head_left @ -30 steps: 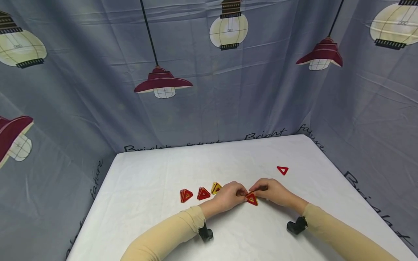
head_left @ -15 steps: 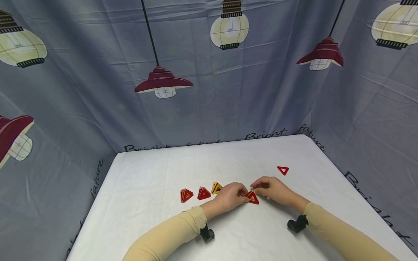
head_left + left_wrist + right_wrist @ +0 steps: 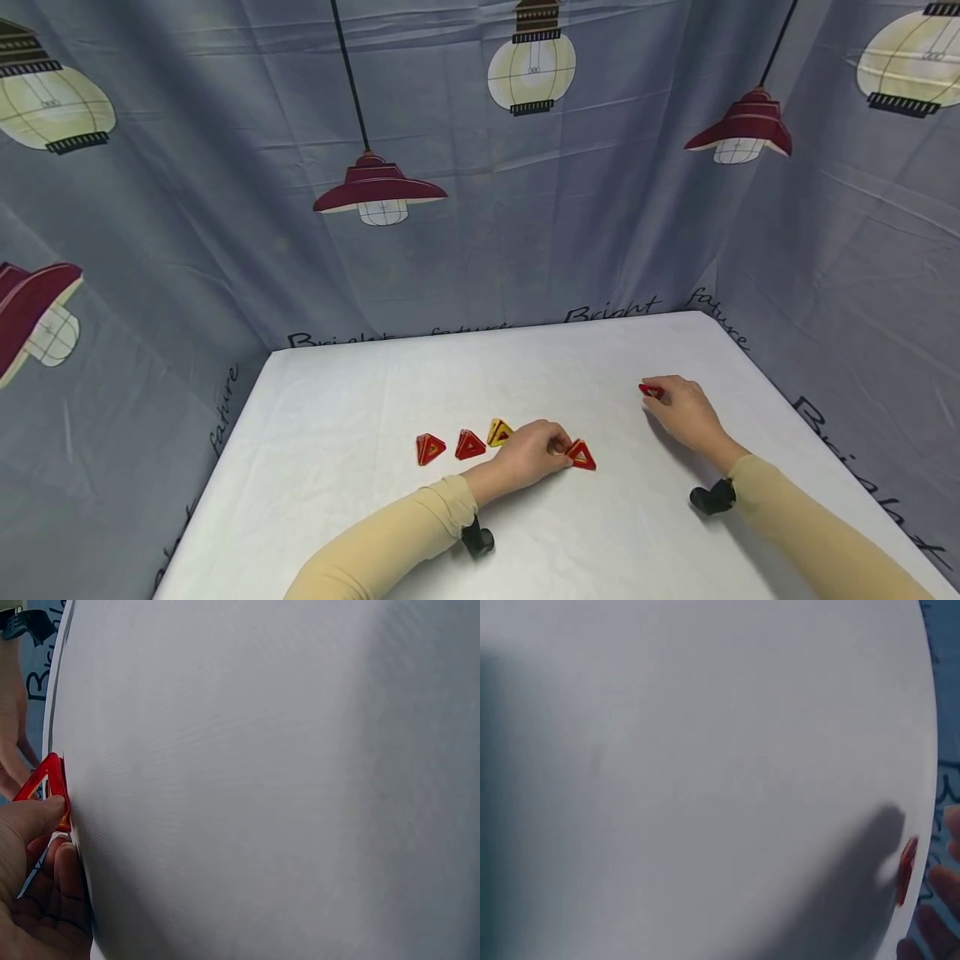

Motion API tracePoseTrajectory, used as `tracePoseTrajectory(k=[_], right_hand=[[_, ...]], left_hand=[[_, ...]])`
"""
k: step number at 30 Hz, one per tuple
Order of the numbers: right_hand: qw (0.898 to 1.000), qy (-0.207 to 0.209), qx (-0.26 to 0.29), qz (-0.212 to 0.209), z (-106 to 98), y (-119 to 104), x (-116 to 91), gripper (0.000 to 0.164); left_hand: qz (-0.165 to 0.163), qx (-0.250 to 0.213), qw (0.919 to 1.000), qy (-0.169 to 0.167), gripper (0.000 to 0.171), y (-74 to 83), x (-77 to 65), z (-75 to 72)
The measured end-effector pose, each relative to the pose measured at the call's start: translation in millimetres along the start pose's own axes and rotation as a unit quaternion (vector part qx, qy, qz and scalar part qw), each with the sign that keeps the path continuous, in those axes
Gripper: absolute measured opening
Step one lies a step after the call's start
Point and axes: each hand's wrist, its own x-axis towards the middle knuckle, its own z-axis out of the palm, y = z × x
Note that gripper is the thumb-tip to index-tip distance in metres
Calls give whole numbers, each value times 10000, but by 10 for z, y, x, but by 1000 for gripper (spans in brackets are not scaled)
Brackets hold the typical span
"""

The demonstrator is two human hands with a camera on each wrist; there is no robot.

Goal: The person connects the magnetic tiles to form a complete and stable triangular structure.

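My left hand [image 3: 531,454] pinches the left corner of a small red triangular piece [image 3: 582,456] on the white table. In the left wrist view the thumb presses against this red frame-like triangle [image 3: 54,774]. Farther back on the right, my right hand [image 3: 684,410] is over a loose flat red triangle [image 3: 646,389] and partly covers it. From the right wrist, the flat triangle [image 3: 907,871] lies on the table, and the spread fingers [image 3: 946,889] appear just apart from it.
Left of my left hand sit two red triangular pieces [image 3: 431,449] [image 3: 470,445] and a yellow one [image 3: 498,432], partly behind that hand. The white table [image 3: 360,383] ends at a grey-blue curtain [image 3: 480,250] printed with lamps.
My right hand has left the red triangular piece and moved right and away to the loose flat red triangle. The left hand has stayed almost still, holding its piece.
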Motion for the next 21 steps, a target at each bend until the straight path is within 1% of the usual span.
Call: tracePoseTrajectory(k=[4, 7, 10, 14, 17, 21], right_hand=[[9990, -102, -400, 160, 13, 101, -19, 55], [9980, -174, -555, 226, 46, 151, -24, 59], [9970, -272, -696, 192, 75, 166, -35, 62], [9939, -501, -979, 102, 106, 138, -61, 68], [9918, -624, -1119, -8, 123, 101, -87, 67], [9918, -680, -1058, -229, 150, 50, -124, 60]], left_hand=[[-23, 5, 10000, 18, 13, 6, -6, 5], [-32, 12, 10000, 29, 13, 7, -7, 12], [-41, 6, 10000, 32, 13, 0, -5, 21], [-48, -12, 10000, 29, 13, -11, -1, 29], [-57, -4, 10000, 29, 13, -16, 0, 29], [-67, -4, 10000, 30, 13, -20, -2, 21]])
